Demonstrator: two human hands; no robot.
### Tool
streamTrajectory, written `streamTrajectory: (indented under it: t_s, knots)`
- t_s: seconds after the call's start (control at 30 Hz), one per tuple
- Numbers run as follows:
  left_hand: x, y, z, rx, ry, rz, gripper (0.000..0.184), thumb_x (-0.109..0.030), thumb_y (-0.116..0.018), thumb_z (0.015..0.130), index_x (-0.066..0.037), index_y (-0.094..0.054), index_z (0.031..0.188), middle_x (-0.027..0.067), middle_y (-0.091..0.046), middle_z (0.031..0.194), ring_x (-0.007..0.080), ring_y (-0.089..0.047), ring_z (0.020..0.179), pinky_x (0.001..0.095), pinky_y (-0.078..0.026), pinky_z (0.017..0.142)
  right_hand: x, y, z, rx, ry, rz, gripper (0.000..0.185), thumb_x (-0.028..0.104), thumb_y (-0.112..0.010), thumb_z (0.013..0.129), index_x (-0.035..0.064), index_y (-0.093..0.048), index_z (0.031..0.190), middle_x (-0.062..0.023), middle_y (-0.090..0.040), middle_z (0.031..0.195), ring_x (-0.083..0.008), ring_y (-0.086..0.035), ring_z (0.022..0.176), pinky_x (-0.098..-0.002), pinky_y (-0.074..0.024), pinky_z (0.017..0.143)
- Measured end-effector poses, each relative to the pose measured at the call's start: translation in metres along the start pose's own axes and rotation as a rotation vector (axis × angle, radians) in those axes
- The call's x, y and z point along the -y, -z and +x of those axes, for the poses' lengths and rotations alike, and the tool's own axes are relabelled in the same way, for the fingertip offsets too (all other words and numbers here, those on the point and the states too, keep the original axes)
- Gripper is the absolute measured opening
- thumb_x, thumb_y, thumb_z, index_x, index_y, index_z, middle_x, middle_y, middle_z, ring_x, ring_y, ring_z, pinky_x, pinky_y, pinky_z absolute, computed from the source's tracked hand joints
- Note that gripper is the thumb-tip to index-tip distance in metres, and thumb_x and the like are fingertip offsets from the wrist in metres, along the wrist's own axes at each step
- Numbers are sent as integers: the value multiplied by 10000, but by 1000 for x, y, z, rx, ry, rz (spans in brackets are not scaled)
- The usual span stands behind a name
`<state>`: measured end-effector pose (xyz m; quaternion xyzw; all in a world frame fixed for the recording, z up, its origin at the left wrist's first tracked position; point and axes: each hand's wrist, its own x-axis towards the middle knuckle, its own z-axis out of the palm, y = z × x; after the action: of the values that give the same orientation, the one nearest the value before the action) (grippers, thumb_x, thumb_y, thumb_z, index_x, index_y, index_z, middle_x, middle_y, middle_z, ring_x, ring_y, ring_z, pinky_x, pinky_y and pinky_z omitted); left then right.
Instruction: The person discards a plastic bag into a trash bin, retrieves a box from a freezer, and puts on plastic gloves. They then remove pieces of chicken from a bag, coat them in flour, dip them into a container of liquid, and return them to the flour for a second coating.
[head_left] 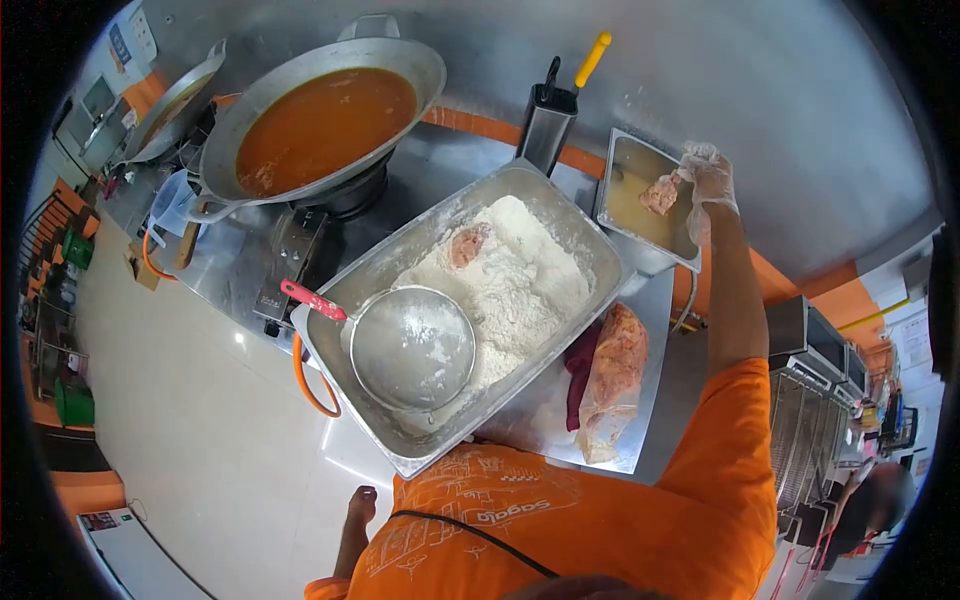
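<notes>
My right hand (pixel 708 178), in a clear plastic glove, is closed on a piece of raw chicken (pixel 660 195) over a metal pan (pixel 604 208) of cloudy yellowish liquid. My left hand (pixel 362 503) hangs low beside my body with its fingers curled and nothing visible in it. Between them, a large metal tray (pixel 345 290) holds a heap of white flour (pixel 520 290). Another chicken piece (pixel 467 246) lies partly in the flour. A round sieve (pixel 414 345) with a red handle (pixel 312 299) rests in the tray's near-left part.
A wide wok (pixel 425 75) of brown-orange oil sits on a burner at the back left. A plastic bag of raw chicken (pixel 612 370) lies beside a dark red cloth (pixel 580 375) on the steel table. A knife holder (pixel 547 125) stands behind the tray. Another person (pixel 870 510) is at far right.
</notes>
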<state>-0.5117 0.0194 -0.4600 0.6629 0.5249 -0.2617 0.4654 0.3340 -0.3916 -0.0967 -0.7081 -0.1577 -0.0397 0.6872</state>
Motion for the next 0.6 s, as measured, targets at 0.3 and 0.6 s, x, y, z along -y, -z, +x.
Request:
streamTrajectory:
  t_s: [0.3,0.6]
  knots:
    - [18,-5,17,-31,-16,8,298,-266,-552,866,-74,-587,1092,187,-658,992,317,-632,944,378,-495,826,-55,41,38,74,459,-683,214,69,-641,775,44,-646,987,-34,-638,898,-130,-599,772,-263,-493,697]
    - [6,-3,5,-35,-52,55,268,-242,-514,856,-81,-605,1051,187,-650,994,325,-621,961,382,-488,827,30,-58,-27,40,77,-119,215,47,-610,802,17,-644,1013,-27,-640,897,-113,-585,771,-254,-482,683]
